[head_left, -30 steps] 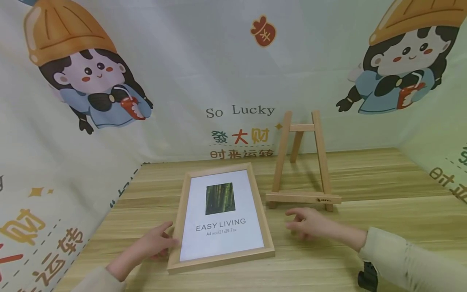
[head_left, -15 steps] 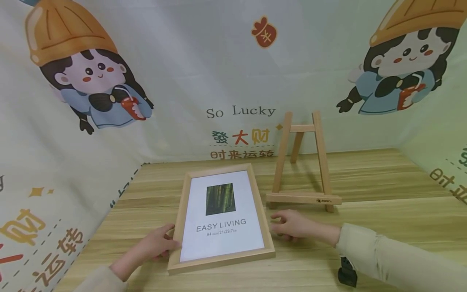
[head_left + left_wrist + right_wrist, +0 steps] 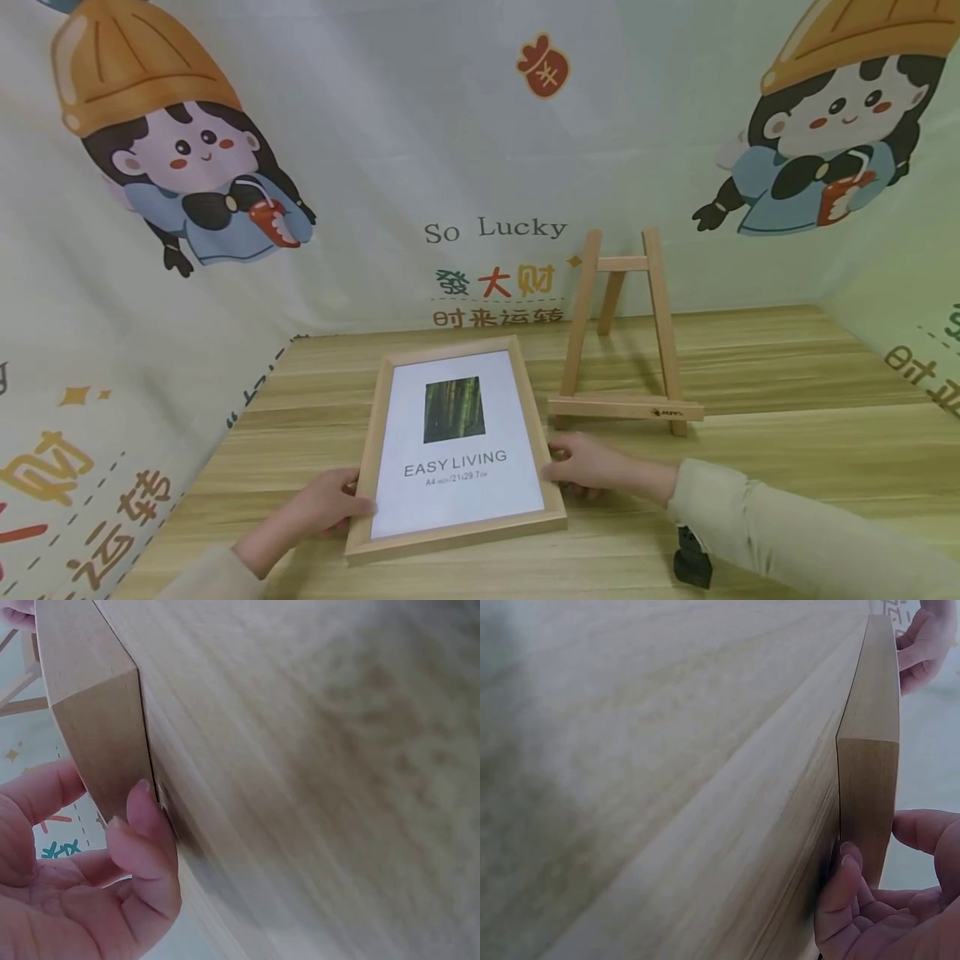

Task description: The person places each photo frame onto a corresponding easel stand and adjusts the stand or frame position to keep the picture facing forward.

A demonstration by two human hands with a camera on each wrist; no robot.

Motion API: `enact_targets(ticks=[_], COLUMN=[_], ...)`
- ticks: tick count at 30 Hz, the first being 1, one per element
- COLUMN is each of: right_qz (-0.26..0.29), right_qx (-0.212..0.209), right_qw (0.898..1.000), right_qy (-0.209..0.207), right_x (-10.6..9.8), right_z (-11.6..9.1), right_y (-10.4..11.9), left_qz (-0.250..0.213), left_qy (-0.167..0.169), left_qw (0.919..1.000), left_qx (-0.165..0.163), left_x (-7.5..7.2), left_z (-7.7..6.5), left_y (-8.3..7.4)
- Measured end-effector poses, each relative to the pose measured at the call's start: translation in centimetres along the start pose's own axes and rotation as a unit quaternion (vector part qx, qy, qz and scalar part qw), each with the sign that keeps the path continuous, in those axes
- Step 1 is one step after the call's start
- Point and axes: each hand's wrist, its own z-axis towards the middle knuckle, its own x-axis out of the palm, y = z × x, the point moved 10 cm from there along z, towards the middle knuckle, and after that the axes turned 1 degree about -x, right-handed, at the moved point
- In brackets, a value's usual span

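A picture frame [image 3: 552,492] of light wood lies face up on the table, its white insert printed with a bamboo photo and "EASY LIVING". On its left side my left hand [image 3: 322,504] grips the edge, thumb over the front rim; in the left wrist view, curled fingers [image 3: 150,847] meet the side close to the tabletop. My right hand [image 3: 592,465] holds the opposite edge likewise, with its thumb [image 3: 922,827] on the front rim and fingertips low against the side in the right wrist view. Just behind the right hand stands a small wooden easel [image 3: 626,407], untouched.
The wood-grain table [image 3: 795,467] runs back to a printed cloth [image 3: 375,167] that hangs behind and along both sides. A black device [image 3: 692,558] sits under the right sleeve at the wrist.
My right hand has moved left from in front of the easel and taken hold of the frame's right edge. The left hand has closed in slightly on the left edge. The frame stays put.
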Motion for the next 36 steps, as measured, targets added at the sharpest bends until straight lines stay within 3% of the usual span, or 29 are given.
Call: enact_targets(ticks=[4, 11, 21, 28, 30, 33, 36], right_qz=[-0.007, 0.016, 0.048, 0.079, 0.097, 0.127, 0.159], right_qx=[0.018, 0.009, 0.068, 0.076, 0.076, 0.073, 0.063], right_qw=[1.000, 1.000, 0.995, 0.992, 0.991, 0.989, 0.985], right_qy=[-0.012, -0.026, -0.057, -0.055, -0.048, -0.031, -0.005], right_x=[0.2, 0.9, 0.9, 0.7, 0.7, 0.8, 1.0], right_z=[0.0, 0.1, -0.2, -0.4, -0.4, -0.5, -0.6], right_y=[0.0, 0.6, 0.1, 0.1, 0.1, 0.0, -0.1], left_qz=[0.001, -0.017, -0.013, -0.020, -0.038, -0.094, -0.159], left_qy=[-0.005, -0.012, -0.022, -0.017, -0.009, 0.031, 0.089], left_qw=[0.9999, 0.9998, 0.9994, 0.9996, 0.9992, 0.9951, 0.9829], left_qx=[-0.011, -0.009, -0.021, -0.012, -0.009, 0.009, 0.023], left_x=[0.1, -0.1, -0.3, -0.6, -0.5, 0.0, 0.7], left_z=[0.0, 0.1, 0.1, -0.2, -0.2, -0.4, -0.5], left_y=[0.1, 0.0, -0.1, -0.6, -0.6, -0.6, -0.6])
